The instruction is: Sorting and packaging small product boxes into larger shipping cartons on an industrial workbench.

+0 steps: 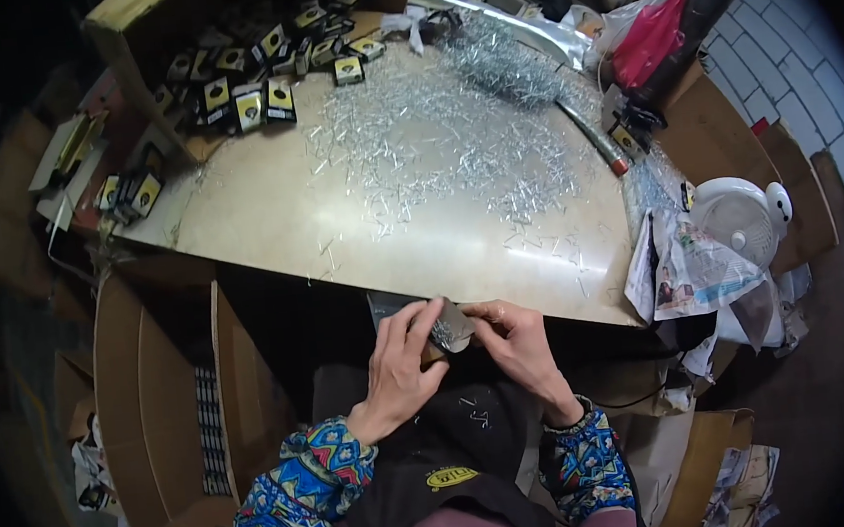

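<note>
At the table's near edge, my left hand (403, 364) is closed round a small box (454, 327) with a grey flap standing up. Small silver metal pins show in its open end. The fingertips of my right hand (517, 339) are pinched together at the box's right side, against the flap. Whether a pin is between those fingers is too small to tell. Just beyond both hands lies the metal-topped table (412, 259). Loose silver pins (402, 155) are scattered across it, with a dense heap (510, 60) farther back. A few pins lie on my dark apron (477, 434).
Small black-and-yellow boxes (277, 100) crowd the table's far left, beside a wooden board (140, 82). A dark rod with a red end (592, 138) lies right of the pins. At right stand a white fan-like object (736, 219) and printed plastic (699, 269). A large carton (159, 407) stands left.
</note>
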{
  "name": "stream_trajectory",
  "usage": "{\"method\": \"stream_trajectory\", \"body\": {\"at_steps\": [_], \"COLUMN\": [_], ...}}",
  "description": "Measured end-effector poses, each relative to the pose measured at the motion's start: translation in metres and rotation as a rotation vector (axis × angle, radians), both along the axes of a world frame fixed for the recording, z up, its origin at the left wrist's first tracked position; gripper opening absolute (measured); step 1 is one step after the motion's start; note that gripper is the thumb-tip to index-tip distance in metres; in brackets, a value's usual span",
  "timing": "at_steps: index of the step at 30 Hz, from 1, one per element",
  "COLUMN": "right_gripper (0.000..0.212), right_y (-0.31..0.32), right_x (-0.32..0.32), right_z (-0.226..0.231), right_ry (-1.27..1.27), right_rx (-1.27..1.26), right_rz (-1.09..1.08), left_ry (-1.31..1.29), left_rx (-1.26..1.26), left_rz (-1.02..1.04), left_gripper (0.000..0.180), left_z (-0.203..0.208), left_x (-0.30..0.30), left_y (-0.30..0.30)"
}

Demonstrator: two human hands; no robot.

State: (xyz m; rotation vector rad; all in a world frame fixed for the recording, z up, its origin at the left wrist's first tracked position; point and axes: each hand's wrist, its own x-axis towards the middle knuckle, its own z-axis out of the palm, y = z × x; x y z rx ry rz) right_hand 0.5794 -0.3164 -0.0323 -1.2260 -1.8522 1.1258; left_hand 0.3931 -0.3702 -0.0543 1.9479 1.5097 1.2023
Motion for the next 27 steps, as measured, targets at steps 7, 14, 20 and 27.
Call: {"method": "stream_trajectory", "body": {"at_steps": [7,14,20,27], "right_gripper": [0.024,0.021,0.017,0.019], "right_y": [0.003,0.007,0.026,0.031], "right_x": [0.0,0.0,0.005,0.002], "right_z": [0.024,0.025,0.0,0.006], "right_ry": [0.1,0.289,0.019,0.266], "right_rx": [-0.211,-0.438,-0.093,-0.202], "right_rz": [0.069,0.039,-0.208,-0.191], "left_ry": [-0.045,-0.111,-0.068,-0.08], "left_rx": [-0.008,0.02,-0.005,-0.109], "left_rz": [0.039,-0.066,-0.063,-0.064], "left_gripper": [0.069,0.09,0.102,0.103], "left_z": [-0.005,-0.008,-0.005,-0.003], "left_x": [0.001,0.001,-0.002,-0.006], "left_y": [0.0,0.001,-0.001,0.008]}}
